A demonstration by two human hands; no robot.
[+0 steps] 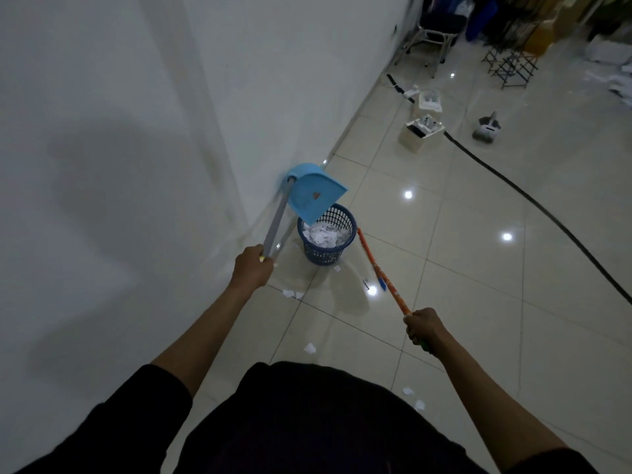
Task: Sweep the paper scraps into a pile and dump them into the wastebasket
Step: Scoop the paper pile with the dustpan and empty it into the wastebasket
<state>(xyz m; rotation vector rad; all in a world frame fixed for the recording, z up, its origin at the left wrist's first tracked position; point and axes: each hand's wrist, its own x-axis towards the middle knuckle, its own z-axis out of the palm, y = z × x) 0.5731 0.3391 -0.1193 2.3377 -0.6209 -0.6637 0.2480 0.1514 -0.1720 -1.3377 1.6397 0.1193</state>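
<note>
My left hand (pixel 252 265) is wrapped round the grey handle (pixel 277 218) of the dustpan, fingers curled tight on it. My right hand (pixel 424 328) grips the orange broom handle (pixel 382 270) near its top end; w/ that stick running from my fist up-left toward the basket, low end near the basket's right side. Broom head I can't make out, only a blue bit partway along the stick.

The blue dustpan (pixel 313 196) is up in the air, tipped over the blue mesh wastebasket (pixel 326 236), lip pointing down-right into the rim, handle slanting back down-left to my fist. Long axis runs from me to the wall corner. Pan looks about empty, just a small brownish mark inside.

Basket sits on the tile by the white wall (pixel 102 165), already well filled w/ white paper scraps (pixel 323 236).

Progress, my guess: main pile dumped, so mostly done. Left over: stray scraps on the floor (pixel 292 294), one just beside the basket base, one in front of me, a couple near my right side. Those need another sweep & dump.
</note>
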